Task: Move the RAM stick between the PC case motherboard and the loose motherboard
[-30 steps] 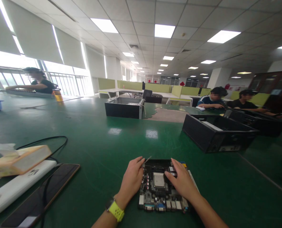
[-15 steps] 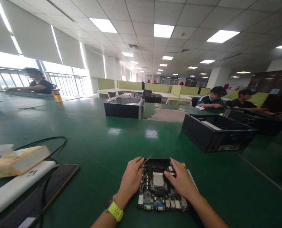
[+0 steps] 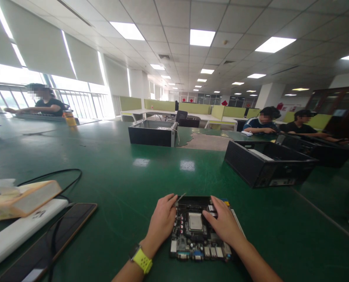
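Note:
A dark motherboard [image 3: 196,239] lies flat on the green table [image 3: 118,172], close to me. A silver CPU [image 3: 195,221] sits in its socket at the middle. My left hand [image 3: 162,222] rests on the board's left edge, fingers curled, thumb and forefinger pinched on the thin metal socket lever [image 3: 180,198] that sticks up at the far left corner. My right hand [image 3: 225,224] lies on the board's right side, fingers bent and pressing down next to the CPU. A yellow-green watch [image 3: 141,261] is on my left wrist.
A black open computer case [image 3: 268,163] stands to the right, another [image 3: 153,133] farther back. At the left lie a tissue box [image 3: 22,199], a white device [image 3: 13,235], a dark phone [image 3: 51,243] and a black cable [image 3: 57,174]. Three people sit at the table's far edges.

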Available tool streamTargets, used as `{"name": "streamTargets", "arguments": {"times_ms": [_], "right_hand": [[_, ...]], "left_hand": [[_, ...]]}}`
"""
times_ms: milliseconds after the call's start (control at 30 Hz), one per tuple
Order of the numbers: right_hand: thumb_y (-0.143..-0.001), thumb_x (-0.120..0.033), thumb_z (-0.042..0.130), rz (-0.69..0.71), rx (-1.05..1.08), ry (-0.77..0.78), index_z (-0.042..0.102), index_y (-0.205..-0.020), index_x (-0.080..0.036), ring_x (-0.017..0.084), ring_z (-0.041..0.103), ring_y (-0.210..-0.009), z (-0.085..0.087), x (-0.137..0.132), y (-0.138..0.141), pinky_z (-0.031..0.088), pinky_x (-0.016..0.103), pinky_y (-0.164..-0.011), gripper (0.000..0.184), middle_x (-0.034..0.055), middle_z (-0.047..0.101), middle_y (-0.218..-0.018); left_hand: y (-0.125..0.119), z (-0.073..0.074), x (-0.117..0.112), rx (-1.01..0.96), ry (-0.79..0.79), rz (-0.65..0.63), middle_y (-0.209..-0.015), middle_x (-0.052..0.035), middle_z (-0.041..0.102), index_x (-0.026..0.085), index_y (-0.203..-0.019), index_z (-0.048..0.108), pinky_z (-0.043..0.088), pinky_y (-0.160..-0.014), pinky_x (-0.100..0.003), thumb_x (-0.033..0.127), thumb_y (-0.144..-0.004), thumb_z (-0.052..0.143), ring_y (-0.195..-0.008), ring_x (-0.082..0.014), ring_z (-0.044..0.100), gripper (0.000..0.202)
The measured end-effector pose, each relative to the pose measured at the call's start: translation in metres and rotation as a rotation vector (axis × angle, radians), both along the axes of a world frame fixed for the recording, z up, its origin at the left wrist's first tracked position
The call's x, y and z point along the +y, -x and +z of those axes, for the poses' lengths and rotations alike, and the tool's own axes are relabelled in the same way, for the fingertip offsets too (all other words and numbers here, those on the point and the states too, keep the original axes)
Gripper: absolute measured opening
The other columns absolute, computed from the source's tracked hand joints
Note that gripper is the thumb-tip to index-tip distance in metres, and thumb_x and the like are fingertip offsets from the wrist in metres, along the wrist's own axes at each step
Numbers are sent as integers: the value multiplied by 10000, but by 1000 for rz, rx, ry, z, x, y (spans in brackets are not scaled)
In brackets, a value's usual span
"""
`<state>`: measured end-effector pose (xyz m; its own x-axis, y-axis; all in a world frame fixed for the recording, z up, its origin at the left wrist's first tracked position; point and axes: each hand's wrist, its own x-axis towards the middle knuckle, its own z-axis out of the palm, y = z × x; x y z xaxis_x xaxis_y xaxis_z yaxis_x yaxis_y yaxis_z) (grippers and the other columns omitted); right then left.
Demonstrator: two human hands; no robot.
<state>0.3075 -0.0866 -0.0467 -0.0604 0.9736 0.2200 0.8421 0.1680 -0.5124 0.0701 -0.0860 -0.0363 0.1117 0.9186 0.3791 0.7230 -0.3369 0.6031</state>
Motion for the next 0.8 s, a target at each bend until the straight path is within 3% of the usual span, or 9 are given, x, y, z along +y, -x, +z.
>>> {"name": "streamTargets", "arguments": {"times_ms": [367, 600, 667, 800], "right_hand": [[-794, -511, 448, -19, 42, 33, 358, -1362, -72, 248, 330, -1289, 6, -3, 2, 254, 371, -1073, 723, 127, 391, -1390], [-834, -580, 365, -29, 178, -59, 424, -1323, -99, 232, 345, -1279, 13, -5, -1, 263, 374, -1076, 689, 127, 418, -1370], [-836, -591, 361, 32, 195, -116, 426, -1328, -142, 230, 313, -1299, 20, -9, -3, 258, 380, -1080, 669, 105, 388, -1395], [-775, -652, 440, 315, 106, -222, 320, -1394, -216, 283, 177, -1351, 33, -22, 0, 183, 464, -1096, 767, 68, 253, -1472]], "left_hand": [[1, 3, 0, 17, -30, 51, -1247, -91, 539, 155, -1170, 590, 359, -1018, -376, 170, -839, 356, -1180, -213, 452, 406], [-9, 26, -17, 146, -172, 38, -1175, -71, 563, 197, -1196, 557, 367, -961, -395, 97, -778, 386, -1116, -228, 452, 463], [-15, 32, -25, 171, -156, -3, -1092, -66, 595, 199, -1192, 552, 386, -911, -391, 100, -778, 382, -1035, -226, 480, 458], [-28, 39, -41, 222, -96, -105, -994, -59, 619, 216, -1164, 550, 399, -814, -372, 106, -774, 381, -925, -226, 493, 439]]}}
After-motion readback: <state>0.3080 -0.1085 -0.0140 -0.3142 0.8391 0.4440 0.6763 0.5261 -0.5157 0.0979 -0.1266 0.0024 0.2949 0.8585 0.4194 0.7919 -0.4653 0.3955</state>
